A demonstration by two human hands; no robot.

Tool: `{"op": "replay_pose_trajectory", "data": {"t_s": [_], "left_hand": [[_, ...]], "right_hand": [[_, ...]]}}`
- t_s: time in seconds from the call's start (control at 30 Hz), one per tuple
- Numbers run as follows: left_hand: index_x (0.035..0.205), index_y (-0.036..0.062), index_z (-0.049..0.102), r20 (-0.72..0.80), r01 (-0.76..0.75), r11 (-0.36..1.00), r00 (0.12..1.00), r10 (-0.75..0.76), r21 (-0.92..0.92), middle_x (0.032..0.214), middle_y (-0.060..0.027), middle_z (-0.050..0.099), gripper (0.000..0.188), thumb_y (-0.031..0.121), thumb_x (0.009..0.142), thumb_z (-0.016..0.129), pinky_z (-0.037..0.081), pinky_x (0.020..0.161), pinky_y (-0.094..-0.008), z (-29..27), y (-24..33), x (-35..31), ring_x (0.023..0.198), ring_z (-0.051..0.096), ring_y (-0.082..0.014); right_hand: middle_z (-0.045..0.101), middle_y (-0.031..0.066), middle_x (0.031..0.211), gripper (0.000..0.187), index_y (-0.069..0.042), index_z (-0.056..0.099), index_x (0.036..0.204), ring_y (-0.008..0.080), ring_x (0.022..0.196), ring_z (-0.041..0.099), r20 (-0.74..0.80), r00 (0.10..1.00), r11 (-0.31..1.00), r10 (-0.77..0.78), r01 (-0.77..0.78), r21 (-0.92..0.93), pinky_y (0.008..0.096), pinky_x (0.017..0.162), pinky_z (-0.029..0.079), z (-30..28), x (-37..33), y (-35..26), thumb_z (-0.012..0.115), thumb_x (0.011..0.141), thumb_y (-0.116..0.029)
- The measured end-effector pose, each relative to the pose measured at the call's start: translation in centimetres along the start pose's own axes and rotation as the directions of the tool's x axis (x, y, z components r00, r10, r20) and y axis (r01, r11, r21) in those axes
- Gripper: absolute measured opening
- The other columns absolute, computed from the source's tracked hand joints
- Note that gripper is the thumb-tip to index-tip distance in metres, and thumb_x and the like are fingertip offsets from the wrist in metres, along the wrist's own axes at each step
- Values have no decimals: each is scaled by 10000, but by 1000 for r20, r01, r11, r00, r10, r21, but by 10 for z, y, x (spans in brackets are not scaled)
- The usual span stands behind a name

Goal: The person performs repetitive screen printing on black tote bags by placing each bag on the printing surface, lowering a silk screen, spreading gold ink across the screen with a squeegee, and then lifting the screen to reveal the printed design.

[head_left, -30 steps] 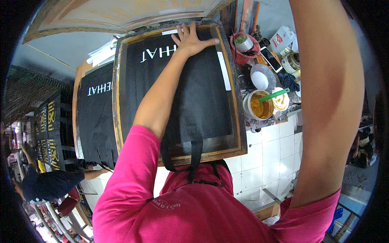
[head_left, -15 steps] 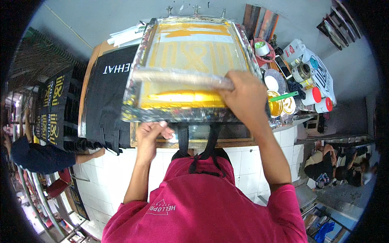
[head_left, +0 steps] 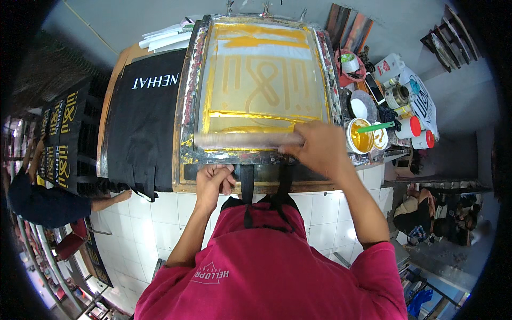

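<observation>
A screen-printing frame (head_left: 189, 96) with a pale mesh lies over the board in front of me, its edges crusted with paint. Across its near end rests a long squeegee (head_left: 240, 140), its right end in my closed right hand (head_left: 320, 146). Gold ink (head_left: 240, 129) is banked along the squeegee, and more is smeared at the mesh's far end. My left hand (head_left: 215, 178) is at the frame's near edge, fingers curled together beside a black fabric strap (head_left: 247, 184); anything inside them is hidden. Black fabric shows under the frame.
To the left, a black bag (head_left: 144, 106) with white lettering lies on another board. On the right stand a tub of gold ink (head_left: 360, 136), a green-handled spatula (head_left: 373, 127), red-lidded jars (head_left: 409, 127) and a phone (head_left: 374, 88). A co-worker (head_left: 50, 205) is at far left, near hanging printed bags.
The frame has come down from a tilted, raised position to lie flatter on the board. My right hand has brought the squeegee toward me to the near end. My left hand's fingers have curled in.
</observation>
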State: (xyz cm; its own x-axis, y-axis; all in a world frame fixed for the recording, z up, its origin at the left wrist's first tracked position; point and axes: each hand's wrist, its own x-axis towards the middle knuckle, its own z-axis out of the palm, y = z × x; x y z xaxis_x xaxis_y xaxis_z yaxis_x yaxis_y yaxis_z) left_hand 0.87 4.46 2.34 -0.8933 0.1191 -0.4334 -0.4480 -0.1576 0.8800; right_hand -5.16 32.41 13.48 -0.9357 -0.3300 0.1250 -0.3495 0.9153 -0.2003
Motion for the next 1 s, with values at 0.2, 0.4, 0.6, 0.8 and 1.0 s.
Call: {"op": "replay_pose_trajectory", "data": {"t_s": [0.2,0.4,0.6,0.8,1.0], "left_hand": [[728,-14,674,-65,59,998,996,-60,-23,595,-76,644,261,143,937,661,408,402,-246,5,4,-1,407,523,-110],[669,-27,656,-68,98,995,993,-100,-31,580,-100,629,299,111,931,617,430,402,-259,4,7,-1,398,523,-132],[1024,-103,637,22,261,934,964,-264,-243,808,-213,725,301,148,877,560,578,571,-345,-9,12,4,601,696,-258],[1102,-135,627,151,332,875,943,-297,-351,1043,-301,724,360,148,918,501,612,763,-368,-12,37,-6,796,751,-357],[1026,-3,701,176,-149,970,978,115,195,980,-110,731,158,30,975,555,573,814,-322,-5,111,62,949,714,-185]], "right_hand": [[647,88,806,282,-87,632,824,303,794,669,-183,976,991,-121,108,-81,422,649,531,38,-6,3,805,700,-272],[683,113,820,321,-74,669,840,321,790,678,-256,957,986,-134,104,-129,454,670,537,58,104,65,778,769,-367],[742,185,1005,638,-73,751,1116,368,942,714,-35,999,986,6,-12,-168,473,808,564,32,230,117,781,750,-594],[746,203,1026,788,-118,737,1222,385,972,716,-10,1000,982,19,-21,-188,478,851,564,23,293,154,769,692,-699],[757,184,932,833,-93,771,1112,362,902,735,-4,990,945,138,-133,-298,479,809,577,40,280,134,664,719,-820]]}}
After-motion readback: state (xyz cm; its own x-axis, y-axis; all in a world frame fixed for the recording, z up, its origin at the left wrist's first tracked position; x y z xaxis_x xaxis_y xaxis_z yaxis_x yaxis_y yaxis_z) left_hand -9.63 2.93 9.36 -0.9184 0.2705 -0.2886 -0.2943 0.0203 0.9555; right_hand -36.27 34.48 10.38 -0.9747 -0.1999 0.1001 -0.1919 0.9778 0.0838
